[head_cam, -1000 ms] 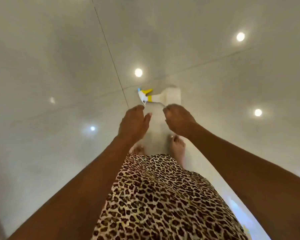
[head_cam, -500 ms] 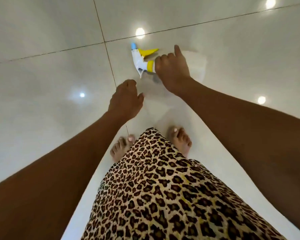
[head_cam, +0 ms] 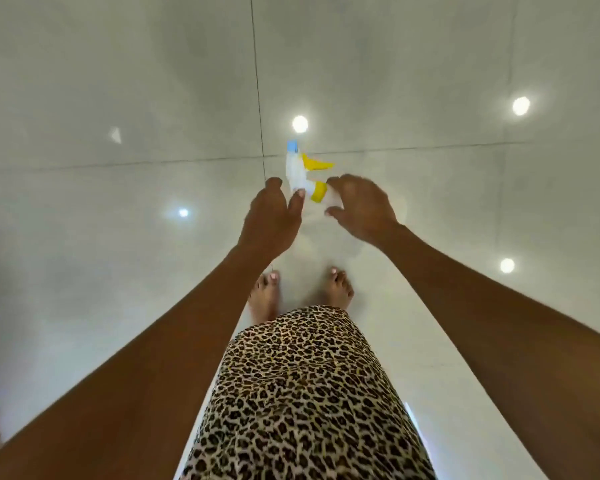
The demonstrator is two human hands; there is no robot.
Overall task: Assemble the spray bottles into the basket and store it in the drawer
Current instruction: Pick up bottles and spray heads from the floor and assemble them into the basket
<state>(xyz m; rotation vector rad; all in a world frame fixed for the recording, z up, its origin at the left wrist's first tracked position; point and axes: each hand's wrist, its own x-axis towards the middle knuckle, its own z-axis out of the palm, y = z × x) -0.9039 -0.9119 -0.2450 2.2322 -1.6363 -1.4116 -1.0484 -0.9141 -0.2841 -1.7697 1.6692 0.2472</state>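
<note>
A spray bottle (head_cam: 330, 199) with a clear body is held above the tiled floor in front of me. Its white spray head (head_cam: 296, 173) has a blue nozzle, a yellow trigger and a yellow collar, and the nozzle points away from me. My right hand (head_cam: 364, 211) curls around the bottle's body just below the collar. My left hand (head_cam: 271, 218) pinches the white spray head between thumb and fingers. Most of the clear body is hidden behind my right hand. No basket or drawer is in view.
Glossy pale floor tiles (head_cam: 118, 237) with thin grout lines reflect ceiling lights. My bare feet (head_cam: 338, 289) stand below the hands, and a leopard-print skirt (head_cam: 302, 393) fills the lower middle.
My left hand rose from below and took hold of the spray head. My right hand kept its grip on the bottle and drew it nearer.
</note>
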